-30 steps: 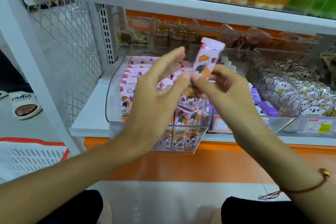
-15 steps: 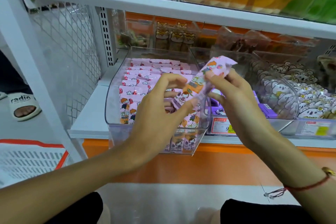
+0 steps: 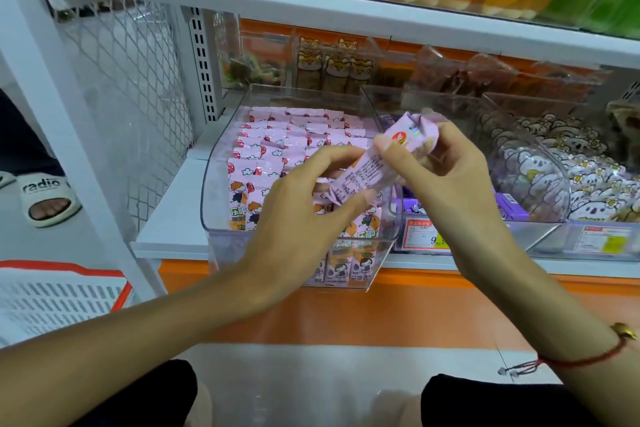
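I am holding one small pink plastic snack packet (image 3: 362, 178) with both hands, in the air, just above the front right corner of the clear plastic bin (image 3: 221, 243). The packet is lying tilted, its upper end toward the right and its lower end toward the left, and the side with small printed text is facing me. My left hand (image 3: 298, 218) is pinching the lower end between the thumb and the curled fingers. My right hand (image 3: 446, 184) is pinching the upper end, with the thumb pressing on the front of the packet and the fingers curled behind it. The top seam of the packet is looking crumpled.

The bin is standing at the front left corner of the white shelf board (image 3: 173, 215), and its front is hanging a little over the shelf's front edge. Inside it, many pink packets of the same kind (image 3: 277, 142) are standing in tidy rows.

Just to the right of the bin, purple packets (image 3: 512, 208) are lying along the front edge of the shelf, and farther right are white packets with a bear drawing (image 3: 571, 177). A thin red string bracelet (image 3: 585, 360) is sitting around my right wrist.
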A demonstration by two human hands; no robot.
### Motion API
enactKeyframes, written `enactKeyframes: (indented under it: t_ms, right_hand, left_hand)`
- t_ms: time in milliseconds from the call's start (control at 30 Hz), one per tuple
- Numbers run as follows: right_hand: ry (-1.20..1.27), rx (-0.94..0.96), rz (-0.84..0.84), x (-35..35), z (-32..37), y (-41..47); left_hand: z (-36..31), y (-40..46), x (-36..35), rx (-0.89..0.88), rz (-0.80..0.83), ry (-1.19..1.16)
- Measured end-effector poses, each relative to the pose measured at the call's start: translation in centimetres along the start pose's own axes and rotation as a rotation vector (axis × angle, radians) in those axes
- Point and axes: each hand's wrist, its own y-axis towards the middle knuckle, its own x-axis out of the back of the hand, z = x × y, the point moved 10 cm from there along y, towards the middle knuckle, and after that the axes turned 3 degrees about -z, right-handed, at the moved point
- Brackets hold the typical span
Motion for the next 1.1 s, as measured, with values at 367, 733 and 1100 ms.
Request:
enactKeyframes:
  t_ms: [367, 733, 1100]
  right_hand:
    - [0.018, -0.249, 0.046, 0.3, -3.3, 0.9]
    - [0.080, -0.109, 0.110, -0.4, -1.7, 1.0]
    - [-0.021, 0.267, 0.309, -2.3, 1.7, -0.1]
  left_hand:
    - [3.0, -1.0, -2.4, 0.583, 0.248, -0.451]
    - [1.9, 0.6, -0.7, 0.304, 0.214, -0.247]
    - [1.1, 1.5, 0.2, -0.020, 0.189, -0.082]
